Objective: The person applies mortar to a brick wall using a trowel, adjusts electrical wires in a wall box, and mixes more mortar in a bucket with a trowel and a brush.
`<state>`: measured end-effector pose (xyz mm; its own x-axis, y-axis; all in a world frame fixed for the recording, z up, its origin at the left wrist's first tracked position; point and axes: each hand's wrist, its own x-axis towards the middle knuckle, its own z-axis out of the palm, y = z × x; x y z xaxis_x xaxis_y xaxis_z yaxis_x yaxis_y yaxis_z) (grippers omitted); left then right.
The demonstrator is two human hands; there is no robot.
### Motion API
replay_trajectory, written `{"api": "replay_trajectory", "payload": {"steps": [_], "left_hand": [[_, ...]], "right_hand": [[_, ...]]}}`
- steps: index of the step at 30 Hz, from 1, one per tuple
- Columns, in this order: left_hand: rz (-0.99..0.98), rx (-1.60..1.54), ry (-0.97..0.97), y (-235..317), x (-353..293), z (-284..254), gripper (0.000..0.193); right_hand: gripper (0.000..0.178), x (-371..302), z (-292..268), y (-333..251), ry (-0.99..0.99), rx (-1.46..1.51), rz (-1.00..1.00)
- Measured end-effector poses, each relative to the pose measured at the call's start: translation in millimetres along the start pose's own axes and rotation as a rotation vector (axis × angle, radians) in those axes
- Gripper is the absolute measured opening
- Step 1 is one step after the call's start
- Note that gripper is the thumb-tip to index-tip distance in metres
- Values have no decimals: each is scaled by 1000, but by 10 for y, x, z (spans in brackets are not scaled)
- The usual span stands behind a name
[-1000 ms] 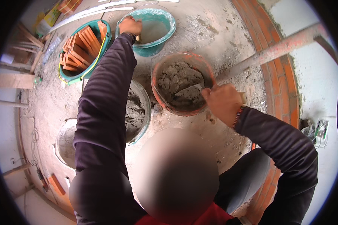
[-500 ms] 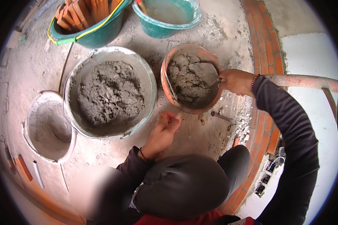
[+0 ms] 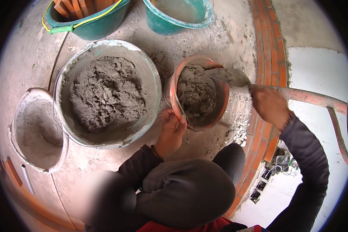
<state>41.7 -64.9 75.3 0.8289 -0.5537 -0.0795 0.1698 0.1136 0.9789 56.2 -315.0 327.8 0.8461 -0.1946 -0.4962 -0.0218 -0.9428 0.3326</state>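
Beside the orange bucket (image 3: 222, 96) stands a large tub (image 3: 150, 87).

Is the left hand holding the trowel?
No, the left hand grips the rim of the orange bucket, while the trowel is in the right hand.

Head view: wide fisheye, faces steeply down past knee (image 3: 189, 189) onto nearby orange bucket (image 3: 221, 98).

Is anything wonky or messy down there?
Yes. The orange bucket looks tipped, with the left hand gripping its rim, so it's probably tilted on purpose. Pale crumbs litter the floor beside the brick strip, which looks messy. Loose wires also show near the strip, looking untidy.
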Motion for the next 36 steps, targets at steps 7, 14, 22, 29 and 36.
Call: {"api": "replay_trajectory", "payload": {"steps": [7,14,22,29,36], "left_hand": [[-50,-126,-39,-36,-17,146,17],[6,-164,-5,-152,-60,115,13],[3,-233,6,-122,-44,123,16],[65,-115,31,-154,-25,141,23],[11,-142,23,-213,-42,132,26]], "right_hand": [[30,494,425,-218,-625,764,302],[24,-244,252,-267,-139,-55,-79],[26,372,-61,-210,309,-363,-168],[10,175,326,-785,126,-82,-118],[21,-398,81,-483,86,-303,-57]]}}
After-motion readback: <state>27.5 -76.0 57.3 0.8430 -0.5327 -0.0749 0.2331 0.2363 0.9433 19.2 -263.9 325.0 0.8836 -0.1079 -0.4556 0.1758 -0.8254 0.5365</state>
